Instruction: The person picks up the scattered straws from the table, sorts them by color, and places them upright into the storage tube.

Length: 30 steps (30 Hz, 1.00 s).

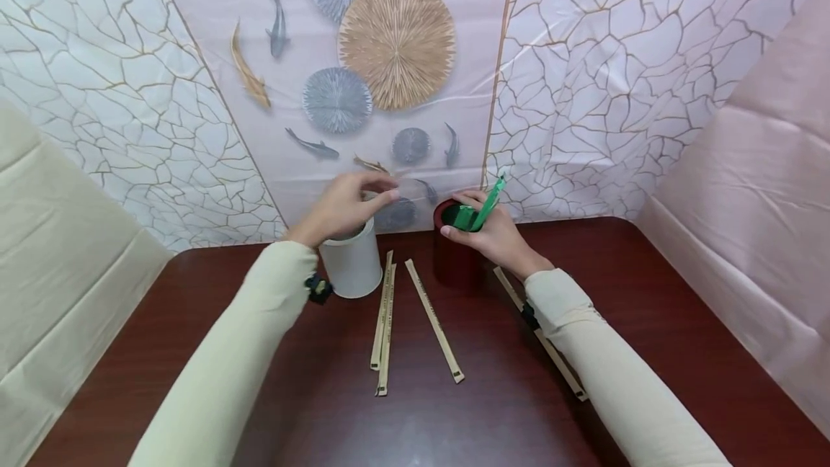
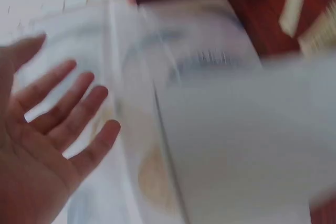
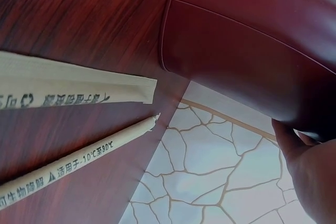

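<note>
My left hand (image 1: 353, 202) is over the rim of a white cylindrical container (image 1: 353, 265). In the left wrist view its fingers (image 2: 79, 111) are spread and hold nothing, beside the blurred white wall. My right hand (image 1: 489, 233) grips a dark red cylindrical container (image 1: 454, 265) near its top, thumb at the front and fingers round the far side. A green strip (image 1: 491, 202) pokes up from the red container's mouth, leaning across that hand. The right wrist view shows the container's smooth side (image 3: 236, 40) with the fingers against it.
Several paper-wrapped straws lie on the dark wood table (image 1: 311, 395): an overlapping pair (image 1: 385, 330), one slanting straw (image 1: 436, 323) in the middle and one (image 1: 560, 366) beside the right forearm. A patterned sheet (image 1: 402, 164) hangs behind the containers.
</note>
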Motion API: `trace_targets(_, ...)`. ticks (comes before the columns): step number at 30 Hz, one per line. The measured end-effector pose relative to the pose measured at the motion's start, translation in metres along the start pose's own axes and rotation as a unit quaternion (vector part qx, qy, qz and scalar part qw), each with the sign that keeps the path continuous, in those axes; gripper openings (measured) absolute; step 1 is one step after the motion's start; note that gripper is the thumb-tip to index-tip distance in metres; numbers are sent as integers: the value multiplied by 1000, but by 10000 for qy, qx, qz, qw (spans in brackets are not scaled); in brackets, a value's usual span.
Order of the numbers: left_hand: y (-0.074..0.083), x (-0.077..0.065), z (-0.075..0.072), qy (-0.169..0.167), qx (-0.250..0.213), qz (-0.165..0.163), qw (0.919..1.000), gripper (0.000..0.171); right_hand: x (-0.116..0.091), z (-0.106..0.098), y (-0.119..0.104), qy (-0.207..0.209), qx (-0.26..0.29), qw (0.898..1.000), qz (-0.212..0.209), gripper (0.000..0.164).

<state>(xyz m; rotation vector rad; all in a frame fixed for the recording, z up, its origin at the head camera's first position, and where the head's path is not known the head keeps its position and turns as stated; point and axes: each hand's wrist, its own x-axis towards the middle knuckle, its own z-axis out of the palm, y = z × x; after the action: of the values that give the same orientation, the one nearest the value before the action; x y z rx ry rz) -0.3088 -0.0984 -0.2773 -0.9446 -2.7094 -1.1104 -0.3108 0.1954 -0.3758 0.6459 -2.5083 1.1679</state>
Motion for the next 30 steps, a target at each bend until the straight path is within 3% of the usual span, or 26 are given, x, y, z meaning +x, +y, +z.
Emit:
trace_targets(4, -23, -29, -22, 197, -46, -105, 9997, 42, -4, -2, 3, 26, -7, 10000, 7, 74)
trace_targets(7, -44, -44, -25, 352, 91, -196, 9991, 50, -7, -2, 6, 26, -10, 10000, 12, 73)
trace_targets(12, -79, -54, -4, 558, 172, -55, 9983, 61, -9, 1, 9, 5, 26, 10000, 33, 73)
trace_targets(15, -93, -55, 10, 752, 255, 52, 9968, 64, -8, 5, 9, 12, 56, 10000, 53, 74)
trace_targets(19, -97, -55, 19, 808, 566, -89, 9951, 71, -7, 9, 5, 34, 59, 10000, 43, 74)
trace_targets(26, -92, -54, 22, 770, 1108, -472, 9897, 74, -3, 6, 0, -77, -29, 10000, -17, 75)
trace_targets(30, -89, -50, 25, 845, 1125, -504, 9888, 73, -2, 0, 0, -73, -36, 10000, -5, 75)
